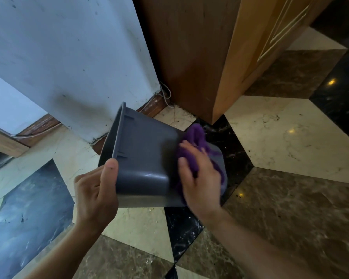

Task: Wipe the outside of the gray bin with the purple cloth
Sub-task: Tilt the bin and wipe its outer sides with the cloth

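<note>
The gray bin (145, 156) is held off the floor and tipped on its side, its open mouth facing left and its bottom toward the right. My left hand (96, 196) grips the bin's rim at the near left corner, thumb on the outer wall. My right hand (199, 178) presses the bunched purple cloth (195, 139) against the bin's outer wall near its bottom end. The cloth sticks out above and below my fingers. The inside of the bin is hidden.
Below lies a patterned marble floor (280, 133) of cream, brown and black tiles. A scuffed pale wall (69, 57) with a wooden skirting stands behind the bin. A wooden cabinet (199, 57) rises at the back right, with a thin cable at its foot.
</note>
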